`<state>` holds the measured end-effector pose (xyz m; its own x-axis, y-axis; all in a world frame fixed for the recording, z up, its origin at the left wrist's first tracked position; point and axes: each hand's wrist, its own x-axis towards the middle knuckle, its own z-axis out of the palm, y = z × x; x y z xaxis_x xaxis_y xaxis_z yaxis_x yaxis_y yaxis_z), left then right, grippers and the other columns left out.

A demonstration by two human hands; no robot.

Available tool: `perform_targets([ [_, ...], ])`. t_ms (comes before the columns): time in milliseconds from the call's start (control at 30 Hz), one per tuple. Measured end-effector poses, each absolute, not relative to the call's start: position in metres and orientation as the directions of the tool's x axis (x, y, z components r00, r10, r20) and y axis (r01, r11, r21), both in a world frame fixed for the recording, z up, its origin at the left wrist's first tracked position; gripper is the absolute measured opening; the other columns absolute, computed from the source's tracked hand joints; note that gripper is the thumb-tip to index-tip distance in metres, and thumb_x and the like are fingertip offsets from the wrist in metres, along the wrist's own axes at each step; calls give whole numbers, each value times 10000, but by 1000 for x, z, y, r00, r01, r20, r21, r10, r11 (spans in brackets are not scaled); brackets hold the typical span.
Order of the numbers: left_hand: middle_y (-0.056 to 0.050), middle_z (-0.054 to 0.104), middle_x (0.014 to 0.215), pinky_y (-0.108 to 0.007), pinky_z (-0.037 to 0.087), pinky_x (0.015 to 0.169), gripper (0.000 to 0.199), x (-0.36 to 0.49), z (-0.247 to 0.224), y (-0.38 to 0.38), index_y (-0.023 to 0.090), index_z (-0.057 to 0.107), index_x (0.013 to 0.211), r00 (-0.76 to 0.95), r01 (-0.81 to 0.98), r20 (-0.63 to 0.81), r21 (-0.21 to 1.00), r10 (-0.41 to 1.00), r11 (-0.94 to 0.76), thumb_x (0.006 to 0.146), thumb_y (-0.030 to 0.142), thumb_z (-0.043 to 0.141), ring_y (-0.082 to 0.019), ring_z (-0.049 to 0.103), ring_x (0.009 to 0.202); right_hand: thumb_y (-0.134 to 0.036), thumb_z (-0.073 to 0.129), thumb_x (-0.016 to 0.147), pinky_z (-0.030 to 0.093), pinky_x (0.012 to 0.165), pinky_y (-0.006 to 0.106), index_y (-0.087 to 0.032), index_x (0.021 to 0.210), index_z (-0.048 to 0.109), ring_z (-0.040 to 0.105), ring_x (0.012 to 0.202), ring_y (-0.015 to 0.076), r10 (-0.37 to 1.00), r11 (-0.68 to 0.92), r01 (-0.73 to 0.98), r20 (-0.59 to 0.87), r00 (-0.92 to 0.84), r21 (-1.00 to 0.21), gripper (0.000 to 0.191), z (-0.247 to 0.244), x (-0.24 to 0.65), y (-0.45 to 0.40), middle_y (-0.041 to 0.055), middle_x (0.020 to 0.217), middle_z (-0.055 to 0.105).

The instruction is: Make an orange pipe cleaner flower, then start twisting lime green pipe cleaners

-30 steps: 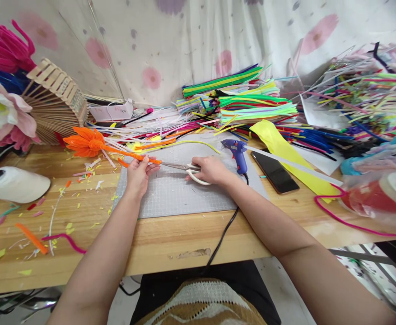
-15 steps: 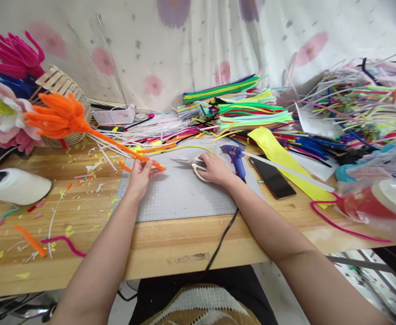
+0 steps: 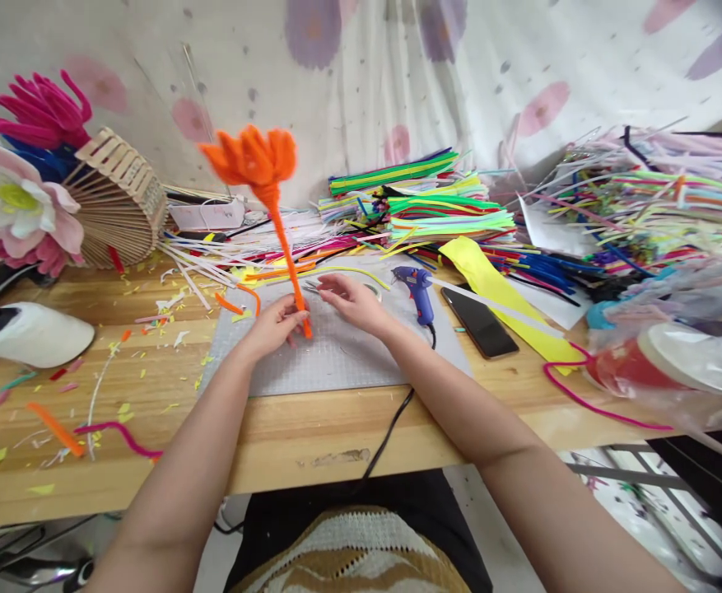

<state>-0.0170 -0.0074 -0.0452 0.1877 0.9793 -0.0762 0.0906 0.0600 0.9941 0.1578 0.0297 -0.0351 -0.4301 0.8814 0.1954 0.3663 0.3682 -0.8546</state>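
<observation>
An orange pipe-cleaner flower (image 3: 254, 161) stands nearly upright over the grey cutting mat (image 3: 336, 362). My left hand (image 3: 277, 325) grips its fuzzy stem near the lower end, fingers closed around it. Just to the right of the stem is my right hand (image 3: 357, 303), holding nothing, its fingers stretched out toward the stem and slightly apart. Behind that hand, a pair of scissors (image 3: 373, 291) lies on the mat, mostly hidden, with part of a pale handle and the blade tips showing.
A purple glue gun (image 3: 415, 290) lies right of my hands, its black cord trailing off the front edge. Beyond it are a phone (image 3: 481, 319) and a yellow strip (image 3: 502, 301). Pipe-cleaner bundles (image 3: 447, 206) line the back. Finished flowers (image 3: 18, 198) and a white bottle-like object (image 3: 30, 333) stand left.
The orange flower has swung from leaning left to nearly upright and moved right with my left hand. My right hand has let go of the scissors and moved left toward the stem.
</observation>
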Motion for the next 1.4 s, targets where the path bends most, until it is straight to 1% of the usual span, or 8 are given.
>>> perform_targets([
  [167,-12,620,600,-170,373,282,152,-1,-22,-16,167,580,780,288,62,-182,983,940,172,688,267,649,-132,580,405,-201,475,823,466,612,228,-151,822,529,560,584,80,923,-32,54,-51,-381,-998,73,-13,132,33,9,742,620],
  [333,-62,661,643,-190,471,411,237,7,16,-28,121,623,814,199,-166,-287,932,937,321,811,334,519,-133,628,501,-140,496,820,419,487,171,-122,682,531,488,454,46,856,-364,-207,-239,-459,-908,143,17,137,42,-19,572,562],
  [467,-69,683,709,-179,491,492,247,11,38,-36,109,621,862,213,-245,-240,925,947,289,812,332,530,-137,660,627,-82,443,834,407,436,163,-126,700,527,478,423,50,815,-467,-305,-270,-513,-830,165,32,139,49,-27,529,557],
  [633,-97,689,780,-256,526,627,353,3,40,-38,102,618,839,296,-182,-184,952,937,245,736,439,602,-171,666,708,-48,462,819,447,468,165,-128,709,533,521,458,63,812,-488,-290,-306,-497,-823,154,31,136,58,-24,515,567],
  [833,-53,685,740,-320,520,692,402,-6,26,-36,125,633,876,248,-10,-124,991,961,131,582,378,739,-178,658,712,-23,466,814,463,526,161,-128,693,542,526,482,56,811,-513,-256,-364,-458,-819,177,22,131,63,-22,519,573],
  [1067,-36,675,678,-353,519,684,456,-13,6,-46,125,614,841,157,-2,-180,983,971,183,504,390,769,-193,656,679,-90,511,806,449,521,172,-110,703,565,550,520,64,811,-385,-157,-252,-528,-909,118,16,124,56,2,585,603],
  [1267,-77,668,879,-320,492,736,405,-33,3,-46,143,574,926,360,35,-344,934,867,356,621,368,717,-173,640,803,-147,581,746,441,494,187,-145,720,529,569,527,81,843,-164,-81,-97,-529,-983,59,13,109,26,-10,617,628],
  [1400,-1,570,647,-243,437,558,349,-39,-2,-43,143,550,865,267,-16,-279,956,922,293,742,469,567,-95,557,553,-180,619,721,465,540,203,-159,770,528,591,566,88,842,-128,-117,-46,-537,-985,105,12,107,21,4,697,665],
])
